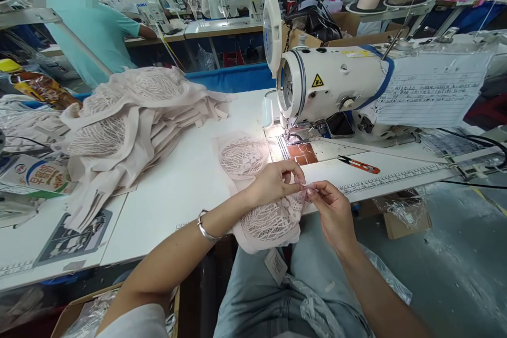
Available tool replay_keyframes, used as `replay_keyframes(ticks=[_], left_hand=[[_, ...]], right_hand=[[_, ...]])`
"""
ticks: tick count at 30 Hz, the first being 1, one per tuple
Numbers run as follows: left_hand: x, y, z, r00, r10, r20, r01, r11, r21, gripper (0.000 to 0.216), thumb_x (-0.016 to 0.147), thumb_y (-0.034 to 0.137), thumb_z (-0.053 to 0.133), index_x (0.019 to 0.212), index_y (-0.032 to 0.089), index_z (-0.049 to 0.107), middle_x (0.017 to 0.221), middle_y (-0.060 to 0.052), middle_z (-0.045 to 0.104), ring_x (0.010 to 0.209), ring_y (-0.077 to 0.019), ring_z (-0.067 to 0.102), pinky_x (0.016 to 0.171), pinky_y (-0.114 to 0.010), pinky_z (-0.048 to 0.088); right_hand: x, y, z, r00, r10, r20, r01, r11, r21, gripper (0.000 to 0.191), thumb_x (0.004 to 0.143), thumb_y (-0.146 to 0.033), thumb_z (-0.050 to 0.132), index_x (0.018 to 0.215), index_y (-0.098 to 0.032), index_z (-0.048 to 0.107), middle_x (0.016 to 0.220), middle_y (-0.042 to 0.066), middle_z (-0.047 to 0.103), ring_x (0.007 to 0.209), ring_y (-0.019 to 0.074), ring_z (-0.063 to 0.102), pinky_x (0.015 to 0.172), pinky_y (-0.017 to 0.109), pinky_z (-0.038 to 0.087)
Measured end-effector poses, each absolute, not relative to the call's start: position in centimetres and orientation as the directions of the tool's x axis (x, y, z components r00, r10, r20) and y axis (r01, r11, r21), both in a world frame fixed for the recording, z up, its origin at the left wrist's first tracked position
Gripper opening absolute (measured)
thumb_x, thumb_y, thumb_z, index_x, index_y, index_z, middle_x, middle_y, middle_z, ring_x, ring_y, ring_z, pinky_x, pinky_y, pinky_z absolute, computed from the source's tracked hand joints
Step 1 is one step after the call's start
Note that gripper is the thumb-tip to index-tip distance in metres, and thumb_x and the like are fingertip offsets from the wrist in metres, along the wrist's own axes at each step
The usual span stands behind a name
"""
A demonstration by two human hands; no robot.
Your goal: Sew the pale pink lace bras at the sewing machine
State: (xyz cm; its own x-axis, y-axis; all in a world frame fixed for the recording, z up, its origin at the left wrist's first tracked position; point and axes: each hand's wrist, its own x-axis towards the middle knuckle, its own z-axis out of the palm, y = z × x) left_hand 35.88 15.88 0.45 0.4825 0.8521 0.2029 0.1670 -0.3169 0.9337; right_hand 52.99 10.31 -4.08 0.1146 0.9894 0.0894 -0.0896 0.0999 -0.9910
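A pale pink lace bra piece (271, 222) hangs over the table's front edge toward my lap, its other lace cup (242, 157) lying flat beside the needle area. My left hand (275, 182), with a bangle at the wrist, pinches the edge of this piece. Close against it, my right hand (330, 208) pinches the same edge between thumb and fingers. Both sets of fingertips nearly meet in front of the sewing machine (328, 82), whose lamp lights the needle plate. Orange thread snips (359, 165) lie on the table to the right of my hands.
A tall stack of similar lace pieces (134, 116) covers the table's left side. Near it are a drink bottle (41, 90) and a printed carton (37, 174). A phone (339, 124) rests under the machine arm. A co-worker in a turquoise shirt (89, 37) sits beyond.
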Motion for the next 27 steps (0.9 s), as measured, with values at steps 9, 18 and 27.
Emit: replay_keyframes(ticks=[9, 18, 27], left_hand=[[36.5, 15.2, -1.0, 0.408, 0.623, 0.667, 0.28, -0.781, 0.559, 0.009, 0.088, 0.011, 0.064, 0.081, 0.016, 0.066, 0.08, -0.001, 0.063, 0.067, -0.0094, 0.055, 0.059, -0.02, 0.045], [36.5, 15.2, -1.7, 0.495, 0.351, 0.795, 0.315, -0.925, 0.212, 0.019, 0.099, 0.022, 0.057, 0.087, 0.013, 0.07, 0.079, -0.005, 0.069, 0.07, -0.0122, 0.062, 0.06, -0.024, 0.05], [36.2, 15.1, -1.4, 0.492, 0.24, 0.837, 0.417, -0.909, 0.015, 0.022, 0.101, 0.023, 0.054, 0.089, 0.015, 0.071, 0.078, -0.003, 0.07, 0.067, -0.0122, 0.062, 0.058, -0.026, 0.047]], right_hand=[[52.7, 10.3, -4.3, 0.165, 0.981, 0.105, -0.04, 0.113, -0.993, 0.028, 0.079, -0.047, 0.079, 0.079, -0.021, 0.068, 0.072, -0.001, 0.066, 0.07, 0.0156, 0.062, 0.068, 0.026, 0.05], [52.9, 10.3, -4.6, 0.202, 0.976, 0.081, -0.11, 0.105, -0.988, 0.026, 0.078, -0.045, 0.079, 0.087, -0.021, 0.072, 0.086, 0.002, 0.072, 0.083, 0.0178, 0.064, 0.077, 0.029, 0.053], [52.9, 10.1, -4.4, 0.188, 0.98, 0.067, -0.123, 0.091, -0.988, 0.027, 0.079, -0.046, 0.078, 0.088, -0.021, 0.075, 0.087, 0.004, 0.074, 0.084, 0.0201, 0.067, 0.081, 0.034, 0.055]])
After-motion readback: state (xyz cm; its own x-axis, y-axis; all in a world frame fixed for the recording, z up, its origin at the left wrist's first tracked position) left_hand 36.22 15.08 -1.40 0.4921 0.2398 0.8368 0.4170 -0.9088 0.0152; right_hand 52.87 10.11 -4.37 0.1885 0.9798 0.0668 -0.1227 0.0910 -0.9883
